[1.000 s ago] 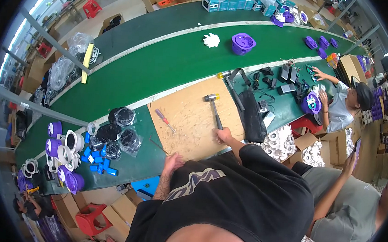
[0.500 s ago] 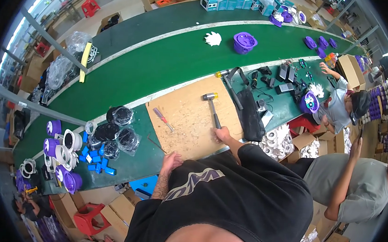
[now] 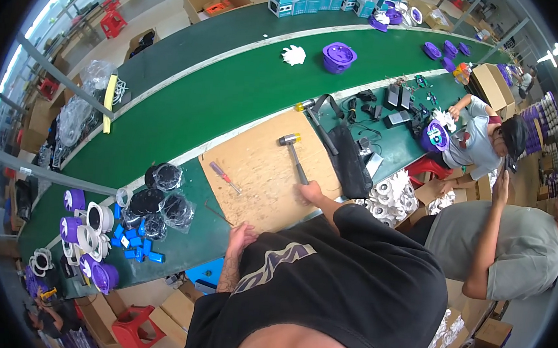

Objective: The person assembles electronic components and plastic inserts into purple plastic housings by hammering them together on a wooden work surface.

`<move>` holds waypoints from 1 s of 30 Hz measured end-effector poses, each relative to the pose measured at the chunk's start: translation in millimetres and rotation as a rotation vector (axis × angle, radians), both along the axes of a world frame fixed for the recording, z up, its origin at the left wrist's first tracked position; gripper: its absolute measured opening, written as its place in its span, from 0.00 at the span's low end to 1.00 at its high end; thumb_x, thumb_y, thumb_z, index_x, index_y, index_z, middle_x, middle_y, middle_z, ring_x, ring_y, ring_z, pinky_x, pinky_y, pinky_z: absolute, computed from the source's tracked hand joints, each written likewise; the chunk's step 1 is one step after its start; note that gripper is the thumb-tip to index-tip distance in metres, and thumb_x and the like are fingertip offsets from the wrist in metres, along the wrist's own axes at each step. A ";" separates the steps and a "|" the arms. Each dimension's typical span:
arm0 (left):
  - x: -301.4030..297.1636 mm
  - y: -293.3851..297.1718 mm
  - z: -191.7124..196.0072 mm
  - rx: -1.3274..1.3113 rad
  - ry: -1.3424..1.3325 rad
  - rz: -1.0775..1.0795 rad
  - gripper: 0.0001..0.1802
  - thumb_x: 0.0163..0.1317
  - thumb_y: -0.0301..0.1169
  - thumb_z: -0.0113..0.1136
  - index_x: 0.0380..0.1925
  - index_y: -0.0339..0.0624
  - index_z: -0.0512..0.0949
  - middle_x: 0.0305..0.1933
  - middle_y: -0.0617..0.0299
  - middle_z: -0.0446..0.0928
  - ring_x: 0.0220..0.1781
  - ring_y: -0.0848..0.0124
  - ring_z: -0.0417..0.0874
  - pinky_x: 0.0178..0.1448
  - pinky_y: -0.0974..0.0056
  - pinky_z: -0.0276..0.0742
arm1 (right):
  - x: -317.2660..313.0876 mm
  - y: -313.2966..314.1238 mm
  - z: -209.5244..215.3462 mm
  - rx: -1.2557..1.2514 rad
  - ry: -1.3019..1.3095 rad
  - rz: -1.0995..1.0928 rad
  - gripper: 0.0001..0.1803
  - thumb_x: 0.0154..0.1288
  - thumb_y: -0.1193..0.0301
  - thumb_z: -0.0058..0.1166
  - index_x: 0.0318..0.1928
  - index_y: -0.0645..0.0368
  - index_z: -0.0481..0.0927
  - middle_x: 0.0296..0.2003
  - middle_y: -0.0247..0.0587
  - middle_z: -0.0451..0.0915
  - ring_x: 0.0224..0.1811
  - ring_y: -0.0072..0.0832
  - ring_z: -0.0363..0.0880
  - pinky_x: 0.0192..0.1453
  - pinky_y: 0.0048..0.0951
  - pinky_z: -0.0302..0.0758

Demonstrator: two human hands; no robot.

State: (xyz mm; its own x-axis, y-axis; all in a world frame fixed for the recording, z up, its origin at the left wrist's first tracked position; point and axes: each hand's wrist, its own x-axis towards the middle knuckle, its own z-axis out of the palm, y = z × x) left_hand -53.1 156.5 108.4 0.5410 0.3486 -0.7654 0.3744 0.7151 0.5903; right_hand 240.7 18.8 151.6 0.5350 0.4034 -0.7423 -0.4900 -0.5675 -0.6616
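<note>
My right hand (image 3: 309, 191) is closed around the lower end of the handle of a mallet (image 3: 298, 161). The mallet lies along a tan wooden board (image 3: 253, 172), its head with one dark and one yellow face toward the far side. At the board's near left corner rests my left hand (image 3: 242, 236), fingers loosely stretched and nothing visible in them. A screwdriver (image 3: 224, 176) with a red and purple handle lies on the board's left part. Just beyond my left hand is a thin dark metal rod (image 3: 218, 212). A second mallet (image 3: 321, 130) lies along the board's far right edge.
Left of the board are plastic-wrapped black discs (image 3: 176, 209), blue blocks (image 3: 137, 242) and purple-and-white housings (image 3: 100, 216). A black bag (image 3: 349, 163) lies to the right. Beyond runs a green belt (image 3: 234, 80) with a purple housing (image 3: 338, 57). Two people are at the right.
The whole view has shifted slightly. My hands and the mallet keep about the same places on the board. At the right, a seated person's raised hand has come down toward a white fan-like part.
</note>
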 end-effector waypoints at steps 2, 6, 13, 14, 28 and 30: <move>-0.6 0.2 1.5 0.022 -0.004 -0.012 0.22 0.67 0.44 0.51 0.37 0.33 0.78 0.24 0.53 0.79 0.28 0.61 0.84 0.32 0.62 0.83 | 0.1 -0.3 -1.6 -0.008 0.001 0.009 0.16 0.59 0.63 0.58 0.23 0.64 0.75 0.15 0.42 0.74 0.12 0.29 0.71 0.16 0.30 0.69; -0.6 -0.3 4.4 0.029 -0.002 -0.022 0.22 0.67 0.45 0.50 0.38 0.32 0.78 0.25 0.53 0.79 0.28 0.61 0.84 0.32 0.62 0.82 | -0.4 -1.7 -0.2 -0.003 0.004 0.002 0.16 0.58 0.63 0.58 0.23 0.64 0.76 0.16 0.42 0.76 0.12 0.29 0.72 0.16 0.30 0.70; -0.2 -1.3 5.9 0.028 -0.008 -0.025 0.23 0.68 0.45 0.48 0.40 0.32 0.77 0.25 0.52 0.79 0.28 0.62 0.84 0.33 0.63 0.82 | 0.9 -2.4 -1.3 -0.013 -0.004 0.010 0.16 0.58 0.63 0.58 0.24 0.64 0.77 0.16 0.42 0.75 0.12 0.29 0.72 0.16 0.30 0.70; -1.0 -0.8 5.7 0.034 -0.006 -0.028 0.23 0.68 0.45 0.48 0.40 0.32 0.77 0.25 0.52 0.79 0.28 0.62 0.84 0.33 0.64 0.82 | 0.0 -2.2 -1.2 -0.015 -0.008 0.009 0.15 0.58 0.64 0.58 0.24 0.64 0.77 0.15 0.42 0.75 0.12 0.30 0.72 0.16 0.30 0.70; -1.4 -2.4 10.1 0.022 0.009 -0.009 0.22 0.67 0.45 0.49 0.39 0.32 0.77 0.25 0.52 0.79 0.29 0.61 0.84 0.34 0.62 0.82 | -0.4 -0.7 0.2 0.002 -0.003 0.009 0.15 0.57 0.64 0.58 0.24 0.65 0.77 0.16 0.42 0.75 0.12 0.29 0.72 0.16 0.30 0.70; -1.9 -3.2 10.9 0.014 0.011 0.005 0.22 0.67 0.44 0.49 0.39 0.32 0.77 0.26 0.52 0.78 0.29 0.61 0.84 0.34 0.62 0.82 | -0.2 -1.8 -3.6 0.005 -0.007 0.015 0.15 0.57 0.64 0.58 0.24 0.65 0.77 0.16 0.42 0.75 0.12 0.29 0.72 0.16 0.30 0.70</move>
